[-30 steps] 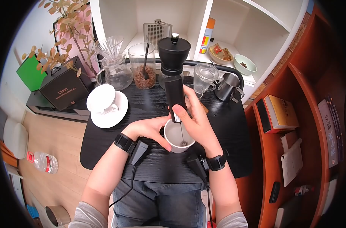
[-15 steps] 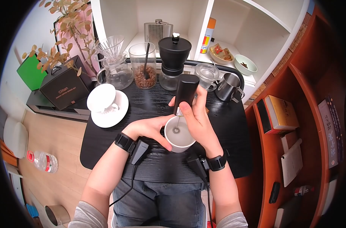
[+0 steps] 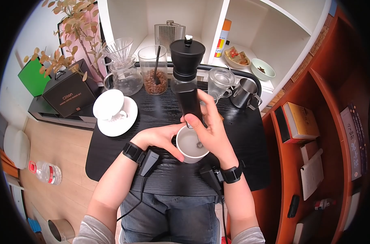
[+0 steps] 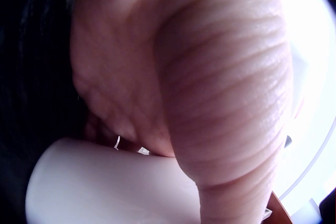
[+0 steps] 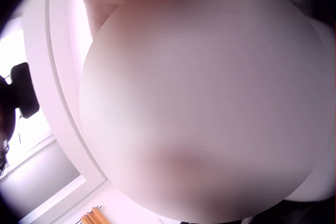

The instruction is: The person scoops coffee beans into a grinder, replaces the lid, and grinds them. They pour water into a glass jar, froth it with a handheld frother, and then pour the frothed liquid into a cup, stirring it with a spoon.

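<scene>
My right hand (image 3: 212,132) grips a black handheld milk frother (image 3: 187,101), its body leaning up and to the left. The frother's small whisk coil (image 3: 199,144) is inside a white cup (image 3: 189,156), near the right of the interior. My left hand (image 3: 162,137) holds the cup from its left, with the thumb along the near side. In the left wrist view the thumb (image 4: 226,108) crosses in front of the white cup wall (image 4: 110,182); the other fingers are mostly hidden. A pale, blurred surface fills most of the right wrist view.
Behind the hands stand a black coffee grinder (image 3: 186,55), a glass of coffee beans (image 3: 154,83), a glass dripper set (image 3: 126,77), a glass cup (image 3: 221,81) and a steel pitcher (image 3: 244,94). A white cup on a saucer (image 3: 126,126) is at the left of the black table (image 3: 156,179).
The frother body tipped right, then leaned back left. Its whisk went from the cup's right side to the left, then back right. The left hand and cup stayed nearly still.
</scene>
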### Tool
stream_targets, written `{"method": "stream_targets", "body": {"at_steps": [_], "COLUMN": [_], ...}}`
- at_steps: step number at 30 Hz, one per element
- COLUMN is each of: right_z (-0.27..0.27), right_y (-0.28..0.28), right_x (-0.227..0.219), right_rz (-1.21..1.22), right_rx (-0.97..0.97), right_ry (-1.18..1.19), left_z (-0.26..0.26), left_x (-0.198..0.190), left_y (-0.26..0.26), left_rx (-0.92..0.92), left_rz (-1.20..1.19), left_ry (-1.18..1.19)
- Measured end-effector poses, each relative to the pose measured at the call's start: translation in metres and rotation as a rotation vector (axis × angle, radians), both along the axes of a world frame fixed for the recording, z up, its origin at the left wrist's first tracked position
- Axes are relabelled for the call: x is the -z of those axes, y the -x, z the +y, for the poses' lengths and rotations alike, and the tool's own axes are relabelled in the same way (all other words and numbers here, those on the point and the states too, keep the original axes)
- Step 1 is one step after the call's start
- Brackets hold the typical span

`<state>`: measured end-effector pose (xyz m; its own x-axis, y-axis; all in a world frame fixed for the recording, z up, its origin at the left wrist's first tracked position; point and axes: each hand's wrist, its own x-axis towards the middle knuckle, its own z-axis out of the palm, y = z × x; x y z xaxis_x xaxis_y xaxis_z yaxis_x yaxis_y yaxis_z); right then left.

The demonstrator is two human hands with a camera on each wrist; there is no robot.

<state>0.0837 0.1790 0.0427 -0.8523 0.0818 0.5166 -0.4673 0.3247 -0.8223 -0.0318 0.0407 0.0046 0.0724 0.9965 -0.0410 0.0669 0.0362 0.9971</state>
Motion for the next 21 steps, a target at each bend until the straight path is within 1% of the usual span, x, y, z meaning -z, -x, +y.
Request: {"method": "stream_targets", "body": {"at_steps": [2,3,5,8,10,12,14,15,17,19,21], "right_z": [-0.0010,-0.0013,-0.0019,-0.0020,-0.0010,-0.0007,-0.0003,0.0002,0.0014,0.0027,0.0024], "right_y": [0.0012,0.0008,0.0001,0.0032,0.0053,0.0054,0.0034,0.0027,0.0012,0.0002,0.0000], "right_x": [0.0039,0.0036,0.0024,0.0049,0.0087,0.0091,0.0065,0.0050,0.0022,0.0008,-0.0002], "right_rz": [0.038,0.037,0.022,0.043,0.045,0.046,-0.030,-0.030,-0.104,-0.115,-0.125], "right_rx": [0.033,0.033,0.005,-0.022,-0.025,-0.029,-0.058,-0.059,-0.074,-0.072,-0.069], "right_ry": [0.095,0.095,0.163,0.205,0.200,0.194,0.195,0.195,0.152,0.130,0.107], "left_z": [0.0007,0.0008,0.0010,0.0015,0.0012,0.0010,0.0003,-0.0001,-0.0005,-0.0007,-0.0004], "left_x": [-0.0010,-0.0024,-0.0024,0.0017,0.0032,-0.0005,-0.0045,-0.0060,-0.0051,-0.0003,0.0008], "left_y": [-0.0009,-0.0013,-0.0011,0.0007,0.0008,0.0000,-0.0006,-0.0008,-0.0001,0.0023,0.0026], "left_rx": [-0.006,-0.005,-0.005,-0.011,-0.011,-0.005,0.000,0.010,0.018,0.013,0.012], "left_rz": [-0.025,-0.026,-0.027,0.016,-0.024,-0.011,0.001,0.009,0.017,0.082,0.062], "left_ry": [-0.025,-0.030,-0.035,-0.054,-0.017,-0.002,0.013,0.023,0.034,0.016,0.009]}}
